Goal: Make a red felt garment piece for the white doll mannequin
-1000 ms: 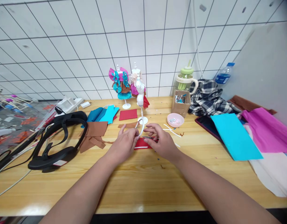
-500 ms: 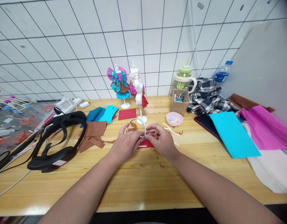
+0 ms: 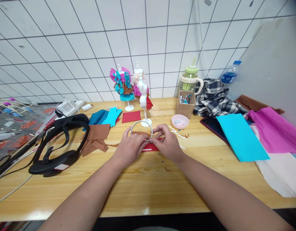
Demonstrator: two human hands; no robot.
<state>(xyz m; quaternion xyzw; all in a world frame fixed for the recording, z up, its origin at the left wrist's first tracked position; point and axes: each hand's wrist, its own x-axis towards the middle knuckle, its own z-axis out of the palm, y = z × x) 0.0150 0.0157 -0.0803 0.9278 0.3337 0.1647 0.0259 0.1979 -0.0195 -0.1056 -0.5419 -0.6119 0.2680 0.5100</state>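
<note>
A white-tiled wall with dark grout is seen behind a pale wooden table (image 3: 143,189), pretty cluttered with craft stuff. Dead centre, a thin white strip (image 3: 141,125) is bent into a hoop and held up off the table, standing roughly upright with its open face turned toward the camera. The two ends are pinched together at the bottom, right where both hands meet. The left hand (image 3: 130,149) is curled closed on the lower left of the loop, and the right hand (image 3: 167,144) is closed with thumb and fingertips on the join at the lower right. So the hoop sits just above and ahead of both hands, shared about equally; neither one is clearly nearer.

Directly under the hands a red paper piece (image 3: 151,147) is lying flat on the wood, partly covered by the fingers. Just beyond the hoop a small white mannequin stand (image 3: 144,96) is set, with a second, dressed-up one (image 3: 122,85) beside it to the left. A pink dish (image 3: 180,121) and a cardboard box (image 3: 185,103) are found to the right, near but apart from the hands. Brown paper scraps (image 3: 96,138) and a black headset (image 3: 60,144) are left well off on the left side, and a cyan sheet (image 3: 241,136) on the right.
</note>
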